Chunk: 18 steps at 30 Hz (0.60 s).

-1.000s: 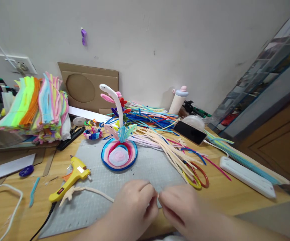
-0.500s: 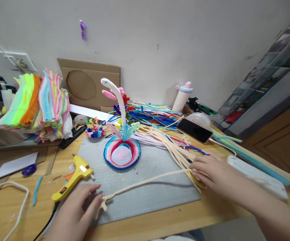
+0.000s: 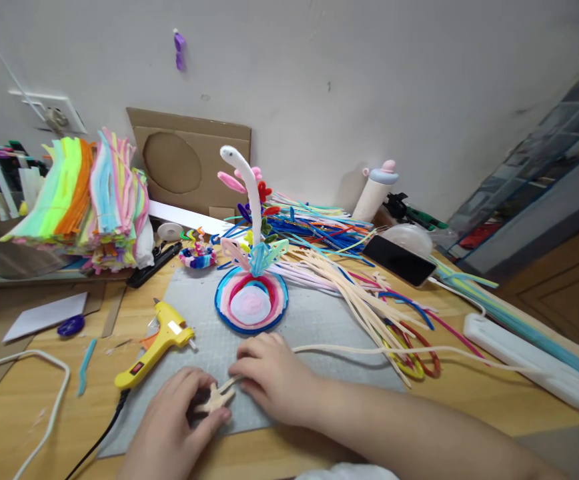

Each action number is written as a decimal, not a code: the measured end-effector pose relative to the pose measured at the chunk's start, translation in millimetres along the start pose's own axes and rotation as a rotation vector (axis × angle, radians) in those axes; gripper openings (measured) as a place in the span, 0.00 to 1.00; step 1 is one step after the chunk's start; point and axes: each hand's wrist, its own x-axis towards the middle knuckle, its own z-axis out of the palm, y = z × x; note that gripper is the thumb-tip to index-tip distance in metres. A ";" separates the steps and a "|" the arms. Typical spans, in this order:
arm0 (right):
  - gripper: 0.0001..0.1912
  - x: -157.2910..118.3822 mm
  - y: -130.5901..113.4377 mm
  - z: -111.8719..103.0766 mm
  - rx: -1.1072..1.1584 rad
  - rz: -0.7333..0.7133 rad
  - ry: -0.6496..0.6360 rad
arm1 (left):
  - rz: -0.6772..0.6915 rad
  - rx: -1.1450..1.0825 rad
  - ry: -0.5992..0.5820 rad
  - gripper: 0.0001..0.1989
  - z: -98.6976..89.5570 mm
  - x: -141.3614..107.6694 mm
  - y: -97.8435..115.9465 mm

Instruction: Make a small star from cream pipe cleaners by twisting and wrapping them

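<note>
My left hand is closed around a small, branching shape of beige pipe cleaner, its thumb and fingers on either side of it. Close beside it, my right hand pinches a long beige pipe cleaner near the small shape. The long strand runs out behind the right wrist toward the power strip. Beyond the hands stands a round pipe-cleaner piece in blue, pink and red rings, with a white long-necked figure rising behind it. Part of the small shape is hidden by my left fingers.
A yellow hot glue gun lies left of the hands on the grey mat. Loose beige pipe cleaners, scissors, a phone and a power strip lie to the right. Pipe-cleaner bundles stand at back left.
My right hand has moved left along the long beige pipe cleaner, from the loose bundle to beside my left hand. The scissors now show. The view has shifted slightly.
</note>
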 end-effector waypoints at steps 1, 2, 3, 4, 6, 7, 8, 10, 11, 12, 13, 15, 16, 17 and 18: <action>0.07 1.7 1.6 4.6 0.016 0.001 0.016 | -0.029 -0.041 -0.022 0.08 0.0 -0.3 1.7; 0.04 2.1 2.6 6.8 0.040 0.000 0.030 | -0.059 -0.097 -0.045 0.07 -0.3 -0.2 3.8; 0.03 1.7 3.1 6.9 0.080 0.000 0.039 | -0.086 -0.174 -0.074 0.07 -0.9 0.3 6.3; 0.02 0.7 3.2 5.3 0.139 0.008 0.045 | -0.101 -0.260 -0.092 0.06 -1.9 1.6 9.3; 0.03 -1.8 2.8 -1.6 0.303 0.073 0.065 | -0.113 -0.439 -0.104 0.07 -5.6 7.3 17.1; 0.04 -3.0 2.7 -6.1 0.402 0.133 0.081 | -0.121 -0.518 -0.085 0.09 -8.1 12.0 22.1; 0.05 -4.0 2.9 -11.0 0.503 0.204 0.101 | -0.125 -0.588 -0.079 0.10 -11.1 17.7 27.9; 0.07 -5.1 4.2 -21.3 0.689 0.325 0.133 | -0.134 -0.702 -0.123 0.10 -17.3 31.6 41.4; 0.07 -5.2 5.4 -26.6 0.770 0.357 0.146 | -0.138 -0.777 -0.157 0.10 -20.1 39.1 48.8; 0.07 -5.1 6.7 -31.9 0.840 0.367 0.163 | -0.141 -0.862 -0.172 0.11 -22.2 46.5 56.2; 0.06 -4.8 8.2 -37.1 0.900 0.362 0.187 | -0.145 -0.936 -0.177 0.12 -23.4 53.5 63.3; 0.06 -4.0 11.0 -46.3 0.993 0.344 0.256 | -0.153 -1.050 -0.187 0.12 -22.5 65.6 75.6; 0.05 -3.6 12.1 -49.6 1.029 0.343 0.296 | -0.162 -1.098 -0.194 0.12 -20.3 70.5 80.3; 0.05 -3.4 13.0 -51.8 1.057 0.350 0.333 | -0.178 -1.144 -0.188 0.13 -17.0 74.5 83.9; 0.05 -3.5 13.7 -52.5 1.075 0.363 0.367 | -0.192 -1.181 -0.174 0.13 -12.9 77.7 86.3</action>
